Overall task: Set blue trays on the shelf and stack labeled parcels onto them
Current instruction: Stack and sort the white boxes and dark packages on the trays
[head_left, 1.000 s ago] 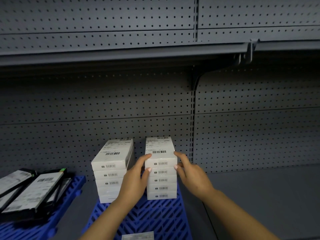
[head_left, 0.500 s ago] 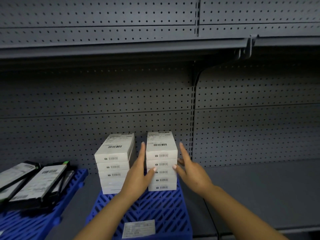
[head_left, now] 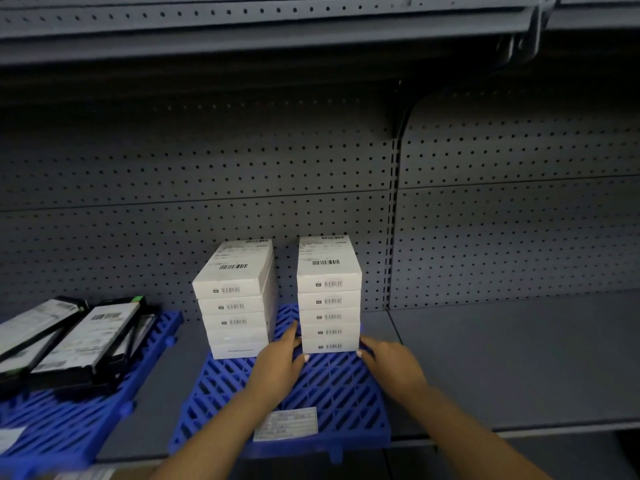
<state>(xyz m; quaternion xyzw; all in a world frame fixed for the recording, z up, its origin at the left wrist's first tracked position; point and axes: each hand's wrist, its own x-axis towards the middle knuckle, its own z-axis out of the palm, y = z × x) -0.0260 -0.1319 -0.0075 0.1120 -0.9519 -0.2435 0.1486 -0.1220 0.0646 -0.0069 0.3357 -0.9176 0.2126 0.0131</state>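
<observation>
Two stacks of white labeled parcels stand on a blue slatted tray (head_left: 332, 386) on the grey shelf: a left stack (head_left: 235, 299) and a right stack (head_left: 329, 296), each several boxes high. My left hand (head_left: 280, 365) lies over the tray at the lower left corner of the right stack, fingers straight, one fingertip beside the bottom box. My right hand (head_left: 391, 365) is at the stack's lower right corner, fingers relaxed, fingertips near the bottom box. Neither hand holds anything.
A second blue tray (head_left: 52, 424) at the left carries several flat black-and-white labeled parcels (head_left: 86, 337). A white label (head_left: 287, 424) is stuck on the middle tray's front. Bare grey shelf (head_left: 512, 358) lies to the right; an upper shelf (head_left: 263, 39) hangs overhead.
Both hands slid down from the upper sides of the right stack to its base and drew back toward me. The view tilted downward.
</observation>
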